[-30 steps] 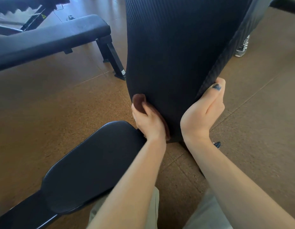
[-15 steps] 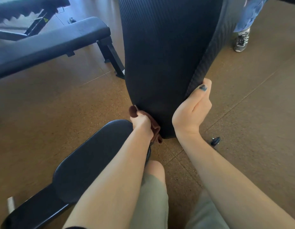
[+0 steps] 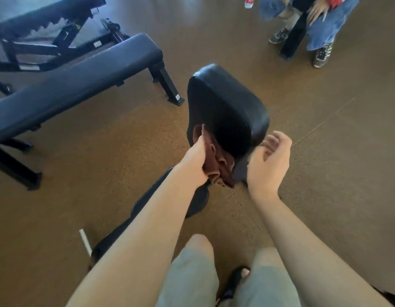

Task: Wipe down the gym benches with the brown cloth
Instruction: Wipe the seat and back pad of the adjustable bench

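Note:
The black upright back pad (image 3: 227,111) of the bench in front of me stands at mid-frame, seen from above. My left hand (image 3: 195,160) grips the brown cloth (image 3: 221,165) and holds it against the pad's lower left side. Part of the cloth hangs down below the hand. My right hand (image 3: 268,160) hovers just right of the pad with fingers loosely curled, holding nothing. The bench's black seat pad (image 3: 170,209) lies under my left forearm.
A second flat black bench (image 3: 77,78) stands to the left, its foot (image 3: 175,99) near the back pad. An adjustable bench frame (image 3: 48,34) is behind it. A person in jeans and sneakers (image 3: 320,56) sits at the top right. The floor is brown cork.
The view has risen, so the pad's top now shows. My right hand has let go of the pad's right edge and hangs free. My left hand still holds the cloth at the lower left.

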{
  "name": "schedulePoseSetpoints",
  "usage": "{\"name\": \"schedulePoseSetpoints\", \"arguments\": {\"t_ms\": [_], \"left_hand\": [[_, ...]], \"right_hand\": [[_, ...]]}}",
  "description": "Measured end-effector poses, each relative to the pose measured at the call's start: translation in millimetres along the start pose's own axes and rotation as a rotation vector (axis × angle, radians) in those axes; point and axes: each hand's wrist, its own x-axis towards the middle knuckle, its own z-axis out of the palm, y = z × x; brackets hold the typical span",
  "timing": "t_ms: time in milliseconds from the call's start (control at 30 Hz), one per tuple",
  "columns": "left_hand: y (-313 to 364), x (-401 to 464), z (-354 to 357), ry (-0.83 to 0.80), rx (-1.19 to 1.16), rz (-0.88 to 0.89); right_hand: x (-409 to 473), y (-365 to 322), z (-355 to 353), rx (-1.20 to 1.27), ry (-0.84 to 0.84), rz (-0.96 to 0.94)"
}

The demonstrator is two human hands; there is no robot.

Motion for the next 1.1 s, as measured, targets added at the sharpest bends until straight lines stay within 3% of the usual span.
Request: {"name": "schedulePoseSetpoints", "arguments": {"t_ms": [67, 133, 233, 300, 367, 500, 733, 833, 933, 1100], "left_hand": [[34, -40, -11, -0.06, -0.003, 0.025], [70, -84, -19, -0.072, -0.01, 0.064], [116, -136, -29, -0.163, -0.011, 0.078], [142, -169, -28, -0.24, 0.048, 0.031], [161, -197, -24, -0.305, 0.096, 0.011], [184, -227, -4, -0.354, 0.157, -0.001], [207, -229, 54, -0.205, 0.29, -0.024], [213, -233, 87, -0.203, 0.432, 0.043], [214, -230, 113, -0.102, 0.641, 0.15], [215, -219, 126, 0.059, 0.828, 0.278]], "right_hand": [[1, -56, -17, 0.043, 0.065, -0.112], [-1, -115, -31, 0.046, -0.048, -0.201], [-7, -195, -46, -0.034, -0.555, -0.174], [-8, -235, -51, -0.112, -0.883, -0.048], [-4, -259, -56, -0.154, -1.046, 0.08], [20, -278, -72, -0.072, -1.09, 0.161], [85, -297, -104, -0.134, -1.207, 0.124], [113, -309, -114, -0.28, -1.244, -0.038], [133, -316, -117, -0.437, -1.294, -0.225], [159, -329, -106, -0.586, -1.457, -0.273]]}}
